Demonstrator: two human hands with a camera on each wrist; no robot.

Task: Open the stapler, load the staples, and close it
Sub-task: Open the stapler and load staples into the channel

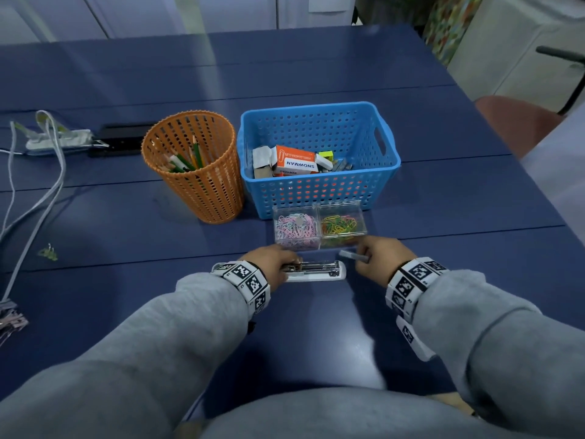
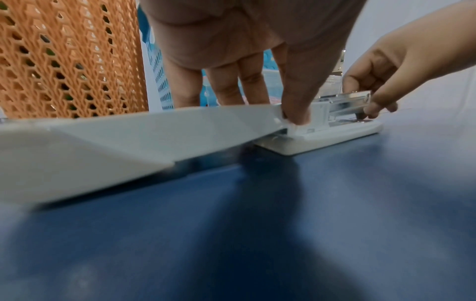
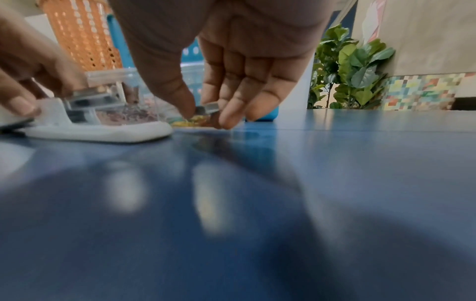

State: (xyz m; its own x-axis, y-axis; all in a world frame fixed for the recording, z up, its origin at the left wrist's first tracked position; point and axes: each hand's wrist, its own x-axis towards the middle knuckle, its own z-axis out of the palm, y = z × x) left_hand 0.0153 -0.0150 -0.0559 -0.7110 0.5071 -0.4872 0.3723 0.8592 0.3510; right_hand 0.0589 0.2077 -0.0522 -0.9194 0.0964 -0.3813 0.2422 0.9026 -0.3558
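A white stapler [image 1: 316,274] lies open on the blue table [image 1: 316,327], its metal magazine [image 1: 316,266] facing up. In the left wrist view its lid [image 2: 115,140] is folded back toward the camera and the base [image 2: 322,136] lies flat. My left hand [image 1: 285,263] grips the stapler at the hinge end, with the thumb [image 2: 296,97] pressed on the hinge. My right hand [image 1: 364,255] is just past the stapler's right end. Between its thumb and fingers it pinches a short grey strip of staples [image 1: 353,255], also visible in the right wrist view as a strip of staples [image 3: 209,107].
Two clear boxes of paper clips [image 1: 319,228] sit just beyond the hands. Behind them stand a blue basket [image 1: 319,110] holding small boxes and an orange mesh pencil cup [image 1: 196,172]. Cables [image 1: 38,198] trail along the table's left side.
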